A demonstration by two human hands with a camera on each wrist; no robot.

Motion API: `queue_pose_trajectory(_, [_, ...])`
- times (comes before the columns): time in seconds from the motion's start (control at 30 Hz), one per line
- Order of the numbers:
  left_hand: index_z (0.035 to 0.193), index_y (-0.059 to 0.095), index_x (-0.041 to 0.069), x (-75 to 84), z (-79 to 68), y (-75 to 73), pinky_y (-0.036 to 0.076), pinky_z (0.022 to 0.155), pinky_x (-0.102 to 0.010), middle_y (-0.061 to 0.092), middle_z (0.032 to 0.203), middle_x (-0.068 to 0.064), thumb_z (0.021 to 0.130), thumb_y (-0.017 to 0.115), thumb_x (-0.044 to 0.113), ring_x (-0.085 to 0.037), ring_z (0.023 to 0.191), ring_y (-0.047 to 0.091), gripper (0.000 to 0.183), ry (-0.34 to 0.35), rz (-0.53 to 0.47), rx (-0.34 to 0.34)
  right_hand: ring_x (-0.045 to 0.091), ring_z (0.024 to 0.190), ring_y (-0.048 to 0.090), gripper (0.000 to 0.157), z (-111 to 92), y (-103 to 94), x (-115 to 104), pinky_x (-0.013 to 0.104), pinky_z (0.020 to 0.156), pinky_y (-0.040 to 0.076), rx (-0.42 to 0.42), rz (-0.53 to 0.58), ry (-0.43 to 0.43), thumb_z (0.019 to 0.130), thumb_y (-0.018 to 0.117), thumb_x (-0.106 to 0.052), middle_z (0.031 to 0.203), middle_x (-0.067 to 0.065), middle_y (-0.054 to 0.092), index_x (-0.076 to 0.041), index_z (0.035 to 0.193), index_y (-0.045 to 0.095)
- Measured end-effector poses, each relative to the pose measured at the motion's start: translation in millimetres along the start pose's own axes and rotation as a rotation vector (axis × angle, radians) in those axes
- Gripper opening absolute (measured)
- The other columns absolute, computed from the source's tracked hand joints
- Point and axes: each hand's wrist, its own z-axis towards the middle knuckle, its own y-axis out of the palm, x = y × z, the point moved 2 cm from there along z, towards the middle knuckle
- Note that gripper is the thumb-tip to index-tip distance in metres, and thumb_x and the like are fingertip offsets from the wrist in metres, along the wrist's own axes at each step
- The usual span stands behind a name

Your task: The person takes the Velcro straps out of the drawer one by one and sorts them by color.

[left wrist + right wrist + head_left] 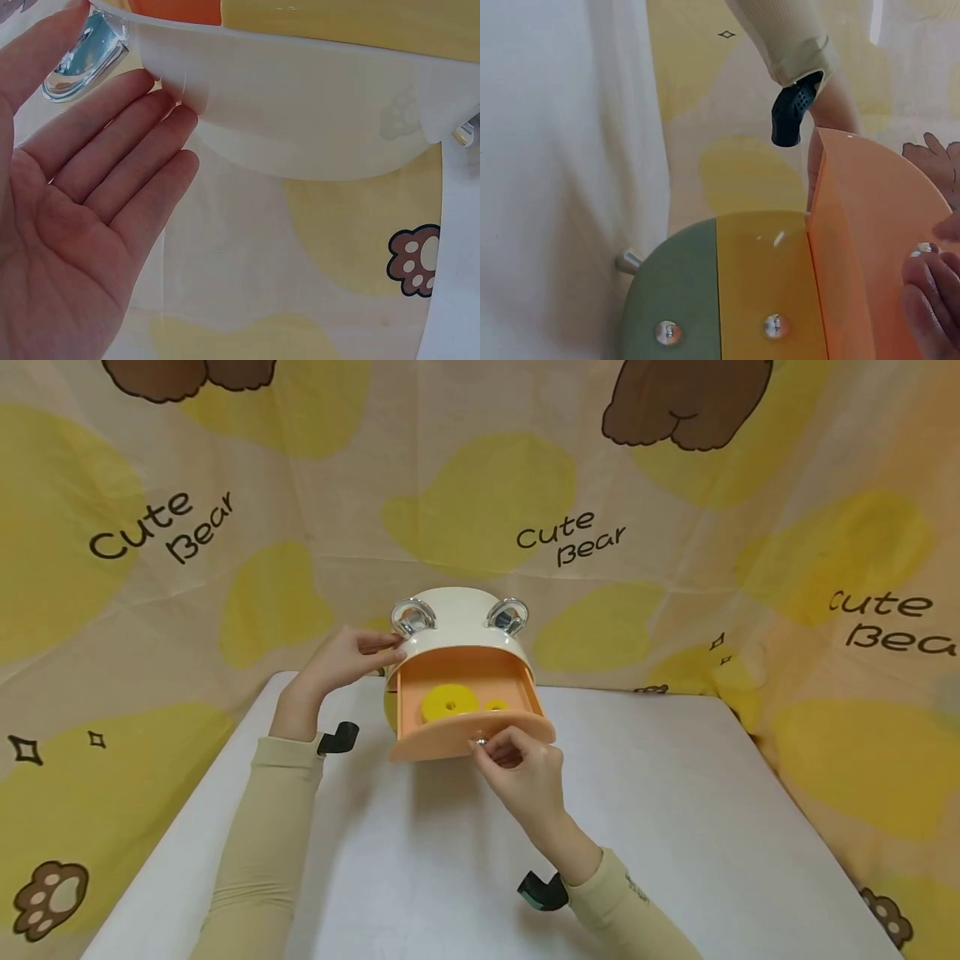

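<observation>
A small white cabinet with silver ear-shaped loops has its orange top drawer pulled out. A large yellow disc and a small yellow ring lie inside that drawer. My right hand pinches the silver knob on the drawer's front. At the cabinet's left side is my left hand, its fingers nearly straight against the white shell, thumb near the left ear loop. Below the orange drawer, the right wrist view shows a yellow drawer and a green drawer, both closed.
The cabinet stands on a white-covered table, toward its back edge. A patterned cloth with bear prints hangs close behind. Black wrist mounts stick out from both sleeves. A short silver leg shows under the green drawer.
</observation>
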Motion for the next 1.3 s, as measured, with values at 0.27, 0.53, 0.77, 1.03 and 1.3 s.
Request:
queue_pose_trajectory(0.27, [0.123,0.066,0.017,-0.1,-1.2,-0.2,0.052,0.091,-0.042,0.066,0.121,-0.004,0.081,0.07,0.051,-0.022,0.114,0.062,0.055,-0.015,-0.008,-0.003,0.012,0.061,0.067,0.02,9.2,-17.7,-9.3,0.023,0.055,0.056,-0.012,0.017,0.003,0.072,0.083,-0.013,0.07,0.004,0.068,-0.006,0.076,0.065])
queue_pose_trajectory(0.53, [0.124,0.065,0.017,-0.5,-0.9,-0.8,0.053,0.09,-0.042,0.066,0.122,-0.004,0.08,0.07,0.052,-0.022,0.114,0.061,0.056,-0.014,-0.024,-0.005,0.019,0.062,0.068,0.017,26.3,-32.7,-18.2,0.027,0.055,0.057,-0.001,-0.012,0.016,0.072,0.081,-0.005,0.073,0.009,0.07,0.0,0.078,0.066])
queue_pose_trajectory(0.77, [0.124,0.065,0.016,-1.3,-1.5,-0.1,0.051,0.092,-0.044,0.066,0.122,-0.005,0.08,0.069,0.052,-0.023,0.115,0.061,0.057,-0.012,-0.027,-0.006,0.013,0.066,0.067,0.018,41.2,-44.7,-7.0,0.021,0.059,0.056,-0.009,-0.022,0.055,0.074,0.082,-0.017,0.075,0.002,0.07,-0.008,0.082,0.069])
queue_pose_trajectory(1.03, [0.124,0.065,0.018,0.0,-2.0,0.4,0.052,0.091,-0.042,0.066,0.122,-0.004,0.079,0.07,0.054,-0.022,0.115,0.061,0.058,-0.014,-0.019,-0.002,0.014,0.071,0.068,0.02,60.2,-55.6,-3.2,0.024,0.064,0.058,-0.073,-0.005,0.124,0.074,0.082,-0.021,0.079,0.002,0.071,-0.009,0.085,0.07])
queue_pose_trajectory(1.3, [0.124,0.065,0.019,-1.4,-2.0,0.3,0.051,0.093,-0.043,0.065,0.123,-0.003,0.079,0.069,0.055,-0.022,0.116,0.061,0.058,-0.014,-0.033,-0.008,0.014,0.076,0.069,0.028,82.1,-60.5,6.3,0.025,0.071,0.057,-0.234,-0.063,0.216,0.077,0.079,-0.028,0.087,0.004,0.072,-0.007,0.093,0.069])
